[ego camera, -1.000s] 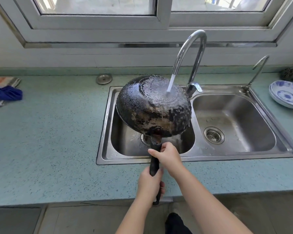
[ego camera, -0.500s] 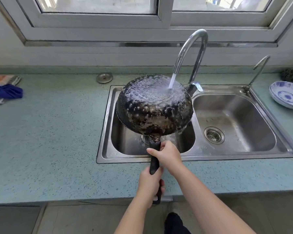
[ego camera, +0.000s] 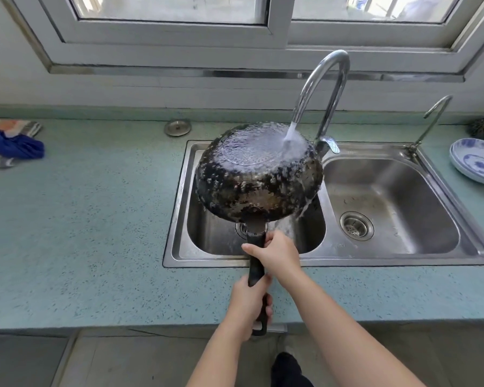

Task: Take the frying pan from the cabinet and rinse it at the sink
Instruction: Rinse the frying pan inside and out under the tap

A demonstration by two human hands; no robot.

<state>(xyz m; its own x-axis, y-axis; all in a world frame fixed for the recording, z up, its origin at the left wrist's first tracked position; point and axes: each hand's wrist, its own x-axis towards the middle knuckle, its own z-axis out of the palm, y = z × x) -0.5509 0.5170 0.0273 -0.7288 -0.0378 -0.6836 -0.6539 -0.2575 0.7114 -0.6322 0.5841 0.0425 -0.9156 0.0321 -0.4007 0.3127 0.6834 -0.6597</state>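
The blackened frying pan (ego camera: 252, 188) is held upside down over the left basin of the steel double sink (ego camera: 397, 188). Water from the curved faucet (ego camera: 323, 88) pours onto the pan's bottom and spills off its right side into the basin. My right hand (ego camera: 277, 255) grips the black handle close to the pan. My left hand (ego camera: 249, 308) grips the same handle lower down, near its end, over the counter's front edge. The pan's inside is hidden.
Around the sink lies a green speckled counter (ego camera: 90, 219). A sink plug (ego camera: 177, 127) lies behind the left basin. Blue-and-white plates (ego camera: 475, 162) sit at the far right beside a thin second tap (ego camera: 433, 118). A blue cloth (ego camera: 14, 146) lies on the far left.
The pan has tilted flatter, its bottom turned more upward, and shifted slightly left under the stream. Water now spreads wider across the bottom and pours off the right edge.
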